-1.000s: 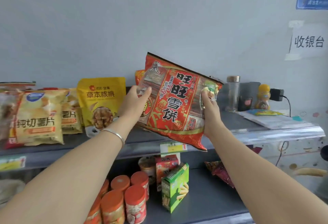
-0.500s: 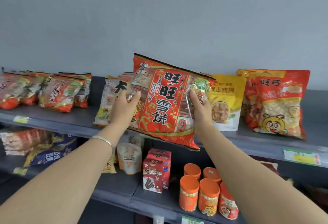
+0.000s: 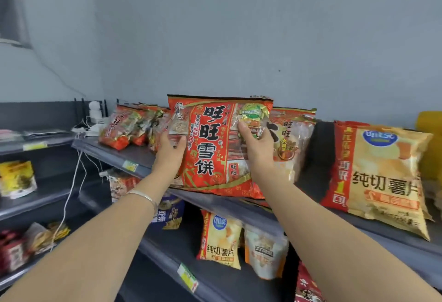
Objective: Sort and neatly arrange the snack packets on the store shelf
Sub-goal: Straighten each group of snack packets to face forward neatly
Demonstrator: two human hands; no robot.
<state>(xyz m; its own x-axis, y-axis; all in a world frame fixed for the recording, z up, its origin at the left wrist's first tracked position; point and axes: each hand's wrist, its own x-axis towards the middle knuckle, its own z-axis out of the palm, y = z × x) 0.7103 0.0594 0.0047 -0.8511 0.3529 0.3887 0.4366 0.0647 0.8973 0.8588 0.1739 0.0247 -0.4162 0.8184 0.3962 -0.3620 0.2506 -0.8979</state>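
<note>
The sorting looks partway through, by my reading: a cluster of red rice-cracker bags [image 3: 129,124] already leans together at the far left of the top shelf [image 3: 134,158], while one large red rice-cracker packet [image 3: 215,148] is only now being stood among its like. That packet is upright, its bottom edge resting at the shelf's front lip, between the left cluster and a paler cracker bag [image 3: 294,143] just behind and to its right. The left hand [image 3: 171,151] is closed on the packet's left edge, thumb on the front face; the right hand [image 3: 258,151] grips its upper right part, fingers pressed over the green seal. So the packet sits between both hands, held. A yellow potato-chip bag [image 3: 380,174] leans further right, and mixed packets on the lower shelf [image 3: 167,256] still seem unsorted.
</note>
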